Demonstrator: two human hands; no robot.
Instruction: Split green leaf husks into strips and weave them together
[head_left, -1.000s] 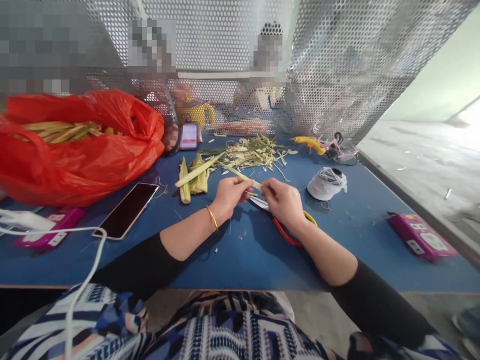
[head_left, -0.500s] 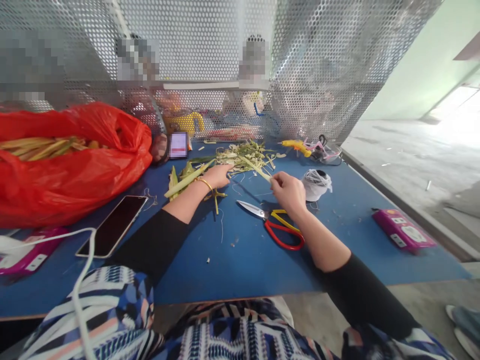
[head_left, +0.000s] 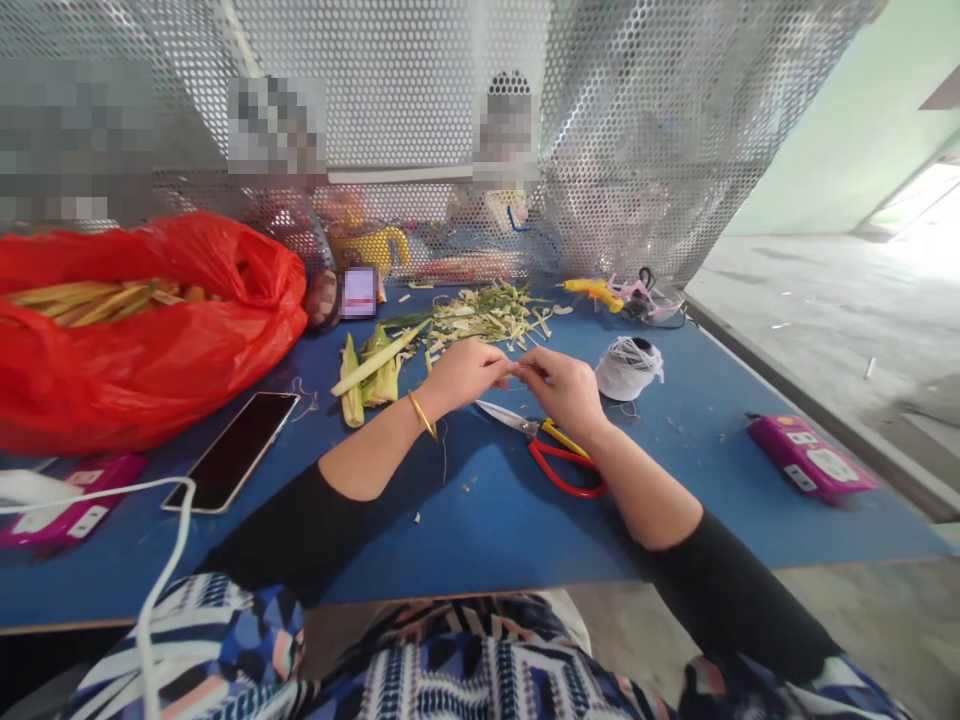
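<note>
My left hand (head_left: 471, 374) and my right hand (head_left: 559, 385) meet fingertip to fingertip over the middle of the blue table. Both are closed in a pinch, and what lies between the fingers is too small to make out. Below my right hand rest scissors (head_left: 566, 470) with red and yellow handles, the blades pointing left. Just right of that hand stands a spool of white thread (head_left: 628, 370). Green husk pieces (head_left: 375, 370) lie to the left of my left hand, and a heap of shredded green strips (head_left: 491, 312) is spread beyond both hands.
A red plastic bag (head_left: 225, 330) of dry husks fills the left. Near it lie a dark phone (head_left: 236, 450), a purple pack (head_left: 82, 505) and a white cable. Another purple pack (head_left: 810, 457) is at right. A yellow tool (head_left: 594, 292) lies before the perforated metal screen (head_left: 420, 90).
My left hand has moved right and slightly nearer, away from the husk pieces, to meet my right hand. The long strip that my right hand held no longer shows.
</note>
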